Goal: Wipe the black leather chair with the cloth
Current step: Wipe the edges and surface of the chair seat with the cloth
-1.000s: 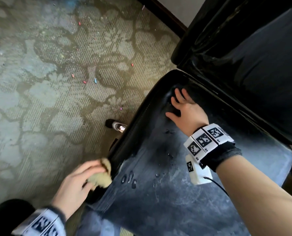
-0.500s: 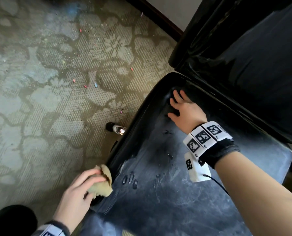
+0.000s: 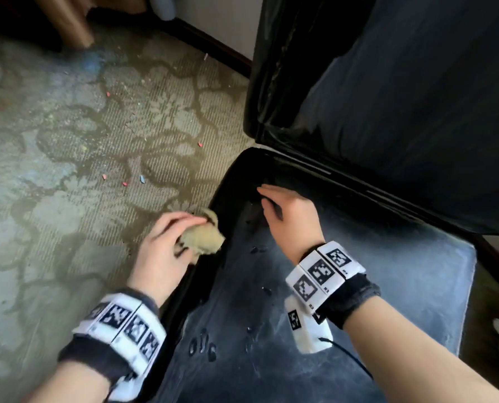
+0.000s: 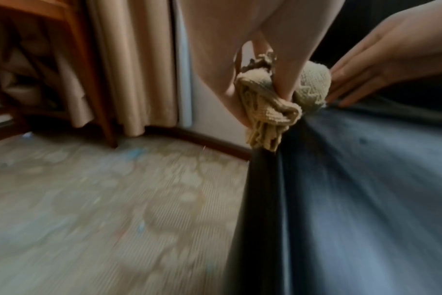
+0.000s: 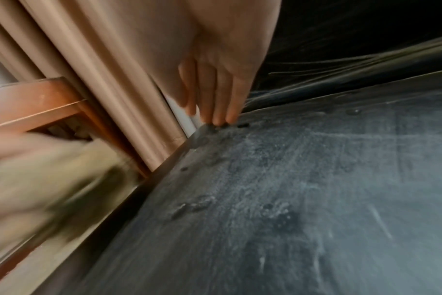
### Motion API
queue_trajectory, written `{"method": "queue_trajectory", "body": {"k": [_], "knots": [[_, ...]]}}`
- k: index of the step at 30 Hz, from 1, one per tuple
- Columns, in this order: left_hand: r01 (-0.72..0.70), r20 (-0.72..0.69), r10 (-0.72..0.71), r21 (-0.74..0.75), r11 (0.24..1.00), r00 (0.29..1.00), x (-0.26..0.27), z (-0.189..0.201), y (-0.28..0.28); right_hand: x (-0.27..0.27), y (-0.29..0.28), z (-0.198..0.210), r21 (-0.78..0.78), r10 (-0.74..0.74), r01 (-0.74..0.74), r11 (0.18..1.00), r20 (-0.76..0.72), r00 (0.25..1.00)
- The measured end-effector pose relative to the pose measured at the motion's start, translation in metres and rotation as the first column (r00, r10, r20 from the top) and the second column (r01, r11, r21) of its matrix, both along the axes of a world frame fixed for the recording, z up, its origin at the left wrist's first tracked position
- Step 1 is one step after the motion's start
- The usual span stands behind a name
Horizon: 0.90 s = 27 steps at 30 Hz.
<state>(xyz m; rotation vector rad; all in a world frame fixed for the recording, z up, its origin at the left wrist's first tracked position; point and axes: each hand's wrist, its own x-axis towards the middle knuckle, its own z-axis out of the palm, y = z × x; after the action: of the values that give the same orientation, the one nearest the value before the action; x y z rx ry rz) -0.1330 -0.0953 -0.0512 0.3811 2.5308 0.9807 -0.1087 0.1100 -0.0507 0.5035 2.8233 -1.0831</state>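
A: Head view, item one?
B: Chair [image 3: 315, 338], black leather, seat dusty grey with dark droplets; glossy backrest upright behind.
A: Cloth?
B: Cloth [image 3: 203, 238], beige knit, bunched at the seat's left edge, left hand [image 3: 161, 251] curled round it. Right hand [image 3: 289, 216], fingers straight, rests on the seat near the back corner. Carpet [image 3: 77, 158], patterned, with coloured specks.
A: Left wrist view?
B: Cloth [image 4: 278, 107], ribbed and crumpled, pinched in the grip and touching the seat edge [image 4: 341, 189]. Curtain [image 4: 129, 65], tan, pleated.
A: Right wrist view?
B: Fingers [image 5: 222, 99], together and extended, tips on the scuffed seat [image 5: 316, 199]. The cloth is only a blur at left.
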Motion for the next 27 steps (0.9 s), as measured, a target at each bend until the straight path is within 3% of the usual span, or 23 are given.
{"method": "queue_trajectory", "body": {"k": [2, 4, 7, 12, 16, 20, 24, 27], "knots": [[-0.009, -0.042, 0.010, 0.004, 1.000, 0.999, -0.020, 0.003, 0.039, 0.006, -0.006, 0.004, -0.022, -0.020, 0.017, 1.000, -0.170, 0.985], [-0.022, -0.036, 0.022, 0.021, 1.000, 0.999, -0.026, 0.005, 0.069, 0.010, -0.010, 0.007, -0.046, 0.020, -0.030, 0.998, -0.208, 0.978], [0.035, -0.070, -0.029, 0.074, 0.997, 0.997, -0.023, 0.000, 0.098, 0.010, -0.010, 0.003, 0.023, 0.089, -0.087, 0.996, -0.160, 0.983], [0.196, -0.125, -0.181, 0.117, 0.974, 0.976, -0.026, -0.017, 0.123, -0.001, 0.012, -0.011, 0.175, 0.065, -0.058, 0.983, -0.032, 0.997], [0.224, -0.075, -0.220, 0.055, 0.973, 0.973, -0.024, -0.039, 0.110, 0.004, 0.008, -0.025, 0.244, 0.098, -0.090, 0.966, -0.021, 0.995], [0.260, -0.053, -0.263, -0.055, 0.964, 0.963, -0.023, -0.050, 0.095, 0.004, -0.003, -0.030, 0.287, 0.012, 0.039, 0.957, -0.174, 0.985], [0.257, -0.104, -0.268, -0.109, 0.960, 0.958, -0.022, -0.052, 0.095, -0.018, 0.001, -0.024, 0.208, -0.192, 0.301, 0.931, -0.423, 0.885], [0.266, -0.066, -0.276, -0.122, 0.956, 0.959, -0.025, -0.047, 0.097, -0.039, 0.003, -0.028, 0.306, -0.135, 0.217, 0.927, -0.267, 0.954]]}}
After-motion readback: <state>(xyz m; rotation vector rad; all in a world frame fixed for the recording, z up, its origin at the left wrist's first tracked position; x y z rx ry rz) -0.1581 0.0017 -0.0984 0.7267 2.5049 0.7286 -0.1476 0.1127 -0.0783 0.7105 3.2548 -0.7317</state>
